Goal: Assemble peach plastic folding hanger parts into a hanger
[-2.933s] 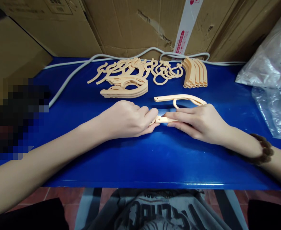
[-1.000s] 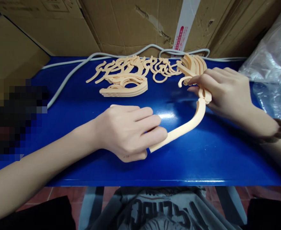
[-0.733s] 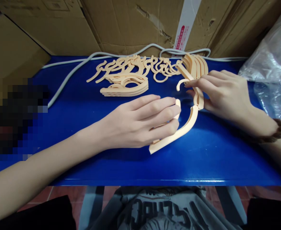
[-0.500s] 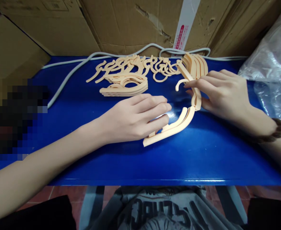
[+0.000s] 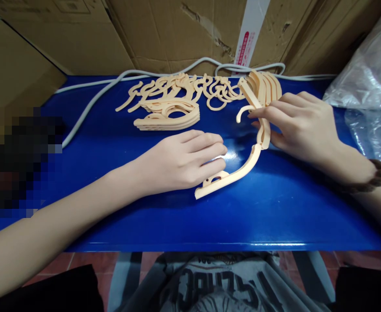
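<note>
A cream plastic folding clothes hanger lies spread across the blue table, one arm reaching toward me on the left. My right hand pinches its middle, near the small hook, with thumb and fingers on either side. Above the hanger's left arm rests my left hand, palm down, fingers stretched out and slightly bent. Its thumb is hidden, and whether it touches the hanger arm I cannot tell. Behind them sits a neat stack of folded hanger pieces.
Loose hooks and curved pieces are strewn along the back. More curved hanger arms stand behind my right hand. A white cable runs before cardboard boxes. Clear plastic wrap lies at right.
A second curved strip beside the hanger's left arm no longer shows separately. The inner curved part near my left fingers is more visible. Both hands have barely shifted.
</note>
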The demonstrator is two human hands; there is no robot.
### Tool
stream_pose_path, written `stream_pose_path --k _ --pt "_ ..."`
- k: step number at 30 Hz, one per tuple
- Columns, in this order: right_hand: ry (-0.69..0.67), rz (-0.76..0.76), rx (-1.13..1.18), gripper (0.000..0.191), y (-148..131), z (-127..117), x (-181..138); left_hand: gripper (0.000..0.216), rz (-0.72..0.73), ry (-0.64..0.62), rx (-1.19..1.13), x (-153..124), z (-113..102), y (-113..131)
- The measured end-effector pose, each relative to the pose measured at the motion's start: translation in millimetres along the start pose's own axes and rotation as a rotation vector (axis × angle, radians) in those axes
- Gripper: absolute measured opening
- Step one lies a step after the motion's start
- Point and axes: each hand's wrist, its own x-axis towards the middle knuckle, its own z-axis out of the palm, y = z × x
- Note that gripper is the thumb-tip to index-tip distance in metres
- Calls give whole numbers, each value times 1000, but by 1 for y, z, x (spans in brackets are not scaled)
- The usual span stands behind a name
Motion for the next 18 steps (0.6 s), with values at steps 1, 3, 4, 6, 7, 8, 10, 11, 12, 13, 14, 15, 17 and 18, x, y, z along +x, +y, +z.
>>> stream_pose_path --k 1,3,4,6,7,8,10,11,12,13,14,15,17,18 --pt "-15 8 4 15 1 0 -1 29 1 -4 -1 0 -1 0" --pt "-52 24 22 18 2 0 -2 32 4 -12 10 1 -3 0" --pt "-68 26 32 19 3 0 -2 33 5 -18 20 1 -3 -1" --pt "-78 21 41 21 5 1 -3 36 8 -26 41 1 -4 -1" --pt "-74 14 38 20 5 1 -3 37 8 -29 48 1 -3 -1" --pt "-64 7 29 19 5 1 -3 38 4 -30 51 1 -3 -1" --pt "-42 0 5 19 4 1 -2 38 -24 -34 25 1 -1 0" --pt "-34 2 -9 19 4 1 -1 36 -51 -37 -8 0 0 1" --pt "-26 6 -20 21 3 1 -1 32 -78 -46 -56 0 0 2" --pt "-19 10 -26 22 3 1 -1 31 -94 -66 -106 0 1 3" --pt "-12 15 -26 23 4 1 -1 31 -102 -92 -146 0 1 4" --pt "-7 18 -18 24 4 0 -1 32 -102 -121 -175 0 0 5" --pt "0 10 17 29 4 0 -1 29 -97 -170 -184 -1 0 6" --pt "-8 5 37 32 4 -1 -2 26 -98 -176 -170 -1 1 6"
